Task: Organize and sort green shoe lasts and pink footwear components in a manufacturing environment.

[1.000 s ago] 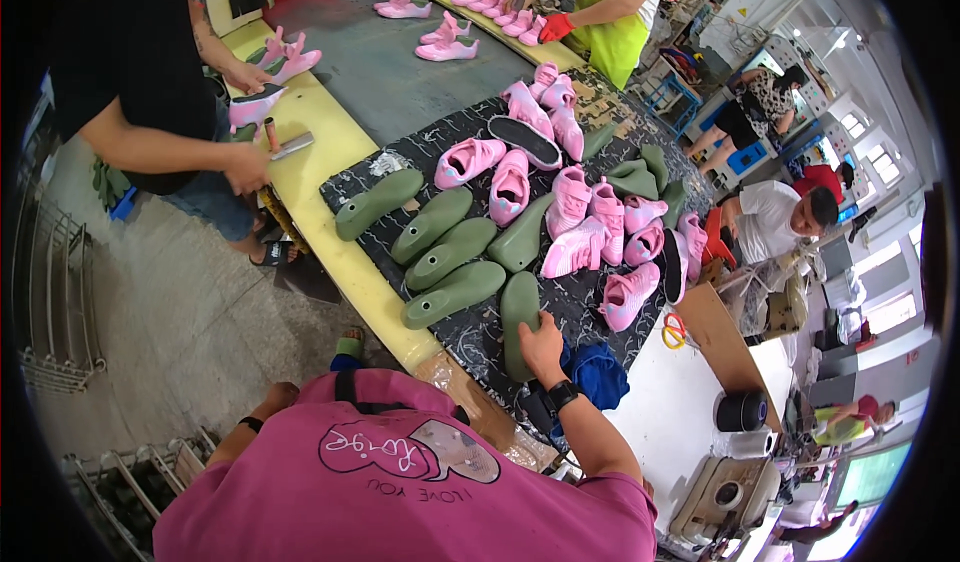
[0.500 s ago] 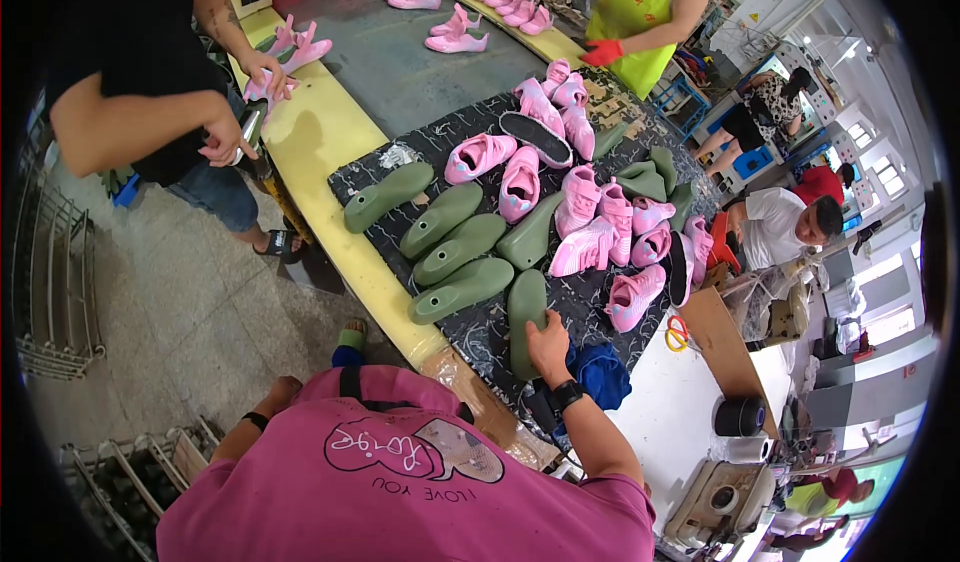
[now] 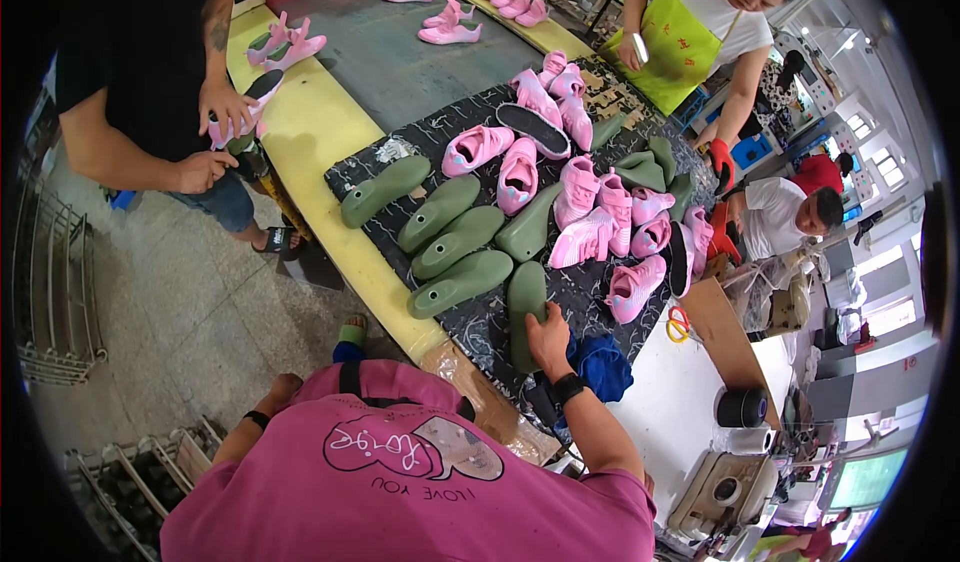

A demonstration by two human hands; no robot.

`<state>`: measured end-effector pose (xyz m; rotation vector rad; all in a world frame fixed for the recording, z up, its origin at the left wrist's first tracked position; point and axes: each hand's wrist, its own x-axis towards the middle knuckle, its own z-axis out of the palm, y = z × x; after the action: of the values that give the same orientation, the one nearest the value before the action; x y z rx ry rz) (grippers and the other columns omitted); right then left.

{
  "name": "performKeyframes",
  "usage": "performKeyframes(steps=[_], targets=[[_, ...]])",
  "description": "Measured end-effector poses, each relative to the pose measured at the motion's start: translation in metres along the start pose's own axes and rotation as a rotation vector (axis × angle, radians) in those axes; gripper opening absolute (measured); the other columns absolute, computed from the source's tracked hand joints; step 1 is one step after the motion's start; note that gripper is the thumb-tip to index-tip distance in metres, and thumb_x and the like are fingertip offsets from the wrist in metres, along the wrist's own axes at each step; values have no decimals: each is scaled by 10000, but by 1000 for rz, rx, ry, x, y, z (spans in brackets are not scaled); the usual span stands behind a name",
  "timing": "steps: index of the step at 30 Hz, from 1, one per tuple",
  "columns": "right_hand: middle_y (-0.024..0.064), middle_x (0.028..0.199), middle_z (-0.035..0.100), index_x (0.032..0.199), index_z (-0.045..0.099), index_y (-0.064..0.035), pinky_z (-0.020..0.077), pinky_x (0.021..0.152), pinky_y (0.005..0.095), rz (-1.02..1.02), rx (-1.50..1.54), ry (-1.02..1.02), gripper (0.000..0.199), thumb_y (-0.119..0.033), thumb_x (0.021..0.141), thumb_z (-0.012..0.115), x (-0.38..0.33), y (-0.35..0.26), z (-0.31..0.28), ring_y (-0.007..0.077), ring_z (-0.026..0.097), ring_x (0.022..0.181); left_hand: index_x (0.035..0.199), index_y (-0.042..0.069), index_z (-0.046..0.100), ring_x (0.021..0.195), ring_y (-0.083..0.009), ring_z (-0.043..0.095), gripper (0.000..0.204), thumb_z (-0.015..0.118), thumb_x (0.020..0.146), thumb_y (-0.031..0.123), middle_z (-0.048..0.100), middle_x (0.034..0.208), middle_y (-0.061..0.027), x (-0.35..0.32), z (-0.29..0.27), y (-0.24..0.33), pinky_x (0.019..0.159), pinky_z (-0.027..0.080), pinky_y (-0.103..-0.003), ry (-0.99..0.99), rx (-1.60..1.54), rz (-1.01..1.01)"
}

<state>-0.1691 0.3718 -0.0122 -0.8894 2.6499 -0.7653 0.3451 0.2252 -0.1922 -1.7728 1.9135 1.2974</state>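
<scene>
My right hand [image 3: 549, 344] is closed on the near right side of a green shoe last [image 3: 526, 314], which lies on a black patterned mat [image 3: 470, 347]. Low at the left, my left hand [image 3: 284, 390] is beside my body, away from the table, its fingers mostly hidden. Several more green lasts [image 3: 462, 284] lie in a row left of my right hand. Behind them, pink sneakers [image 3: 517, 176] are heaped, some tipped to show dark soles. One pink sneaker [image 3: 636, 289] lies nearer, to the right. A blue cloth [image 3: 603, 366] is bunched next to my right wrist.
Yellow conveyor edging [image 3: 330, 227] borders the mat, with pink shoes [image 3: 450, 28] beyond. A person in black [image 3: 150, 92] handles a shoe at left; an aproned person [image 3: 690, 37] stands far right. Scissors [image 3: 678, 324] lie on the white tabletop [image 3: 672, 387]. A metal rack [image 3: 135, 472] is lower left.
The aproned person has moved right, and their red-gloved hand now reaches near the heap's right end. The person in black has shifted their hands on the shoe. My hands stay about the same.
</scene>
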Motion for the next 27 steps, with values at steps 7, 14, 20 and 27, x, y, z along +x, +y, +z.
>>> performKeyframes(steps=[7,14,20,27], targets=[[281,944,598,1100,516,40,451,813,428,17,-5,-4,502,-279,718,577,1,-6,-4,414,583,896,903,9,654,893,-328,608,240,517,799,175,630,951,-204,-2,-1,9,767,466,-375,-14,113,-17],[280,944,598,1105,515,38,453,809,426,24,11,-14,508,-278,712,578,0,-6,-3,411,585,897,853,17,665,883,-307,616,215,516,784,154,638,913,-196,-4,1,1,758,468,-365,31,97,62],[280,944,599,1102,516,45,452,809,425,29,27,2,518,-284,707,571,-2,3,0,410,584,897,878,27,659,906,-302,608,226,506,795,172,628,959,-188,-11,-6,19,758,466,-353,-26,182,18],[275,957,595,1098,514,39,449,810,432,21,-7,-3,500,-283,719,570,1,-4,-1,409,577,904,839,20,643,904,-335,592,225,502,796,191,613,974,-196,14,8,-21,771,469,-361,-23,249,119]])
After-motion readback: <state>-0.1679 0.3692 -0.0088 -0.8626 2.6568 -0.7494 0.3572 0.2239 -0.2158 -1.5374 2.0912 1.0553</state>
